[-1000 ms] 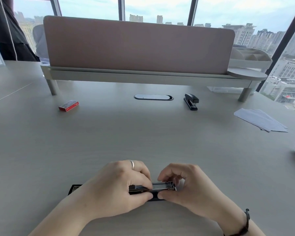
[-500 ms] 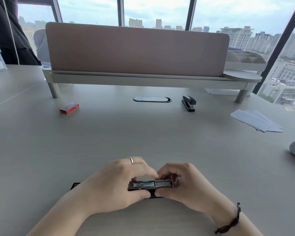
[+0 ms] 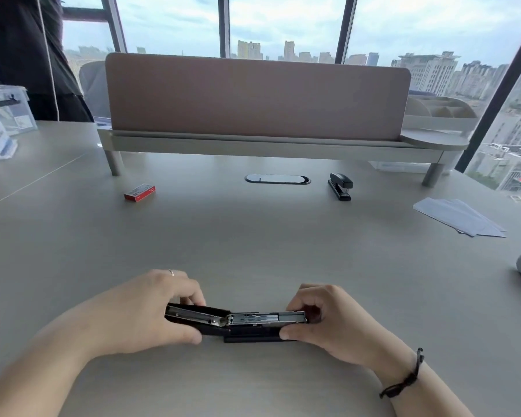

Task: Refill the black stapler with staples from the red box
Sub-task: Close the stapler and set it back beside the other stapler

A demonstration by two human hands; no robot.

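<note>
A black stapler [image 3: 238, 322] lies swung open flat on the desk near me, its metal staple channel facing up. My left hand [image 3: 151, 311] grips the top arm on the left side. My right hand [image 3: 325, 317] pinches the right end, where the base and magazine lie. The red box [image 3: 139, 192] of staples rests shut on the desk far back on the left, away from both hands. I cannot tell whether staples sit in the channel.
A second black stapler [image 3: 340, 186] stands at the back right, next to an oval cable port [image 3: 277, 179]. White paper sheets [image 3: 460, 216] lie at the right. A pink divider on a shelf riser [image 3: 253, 142] spans the back. A person stands at the far left.
The stapler has been swung open from a nearly folded state to lying flat. My hands have moved apart, the left to the left end and the right to the right end.
</note>
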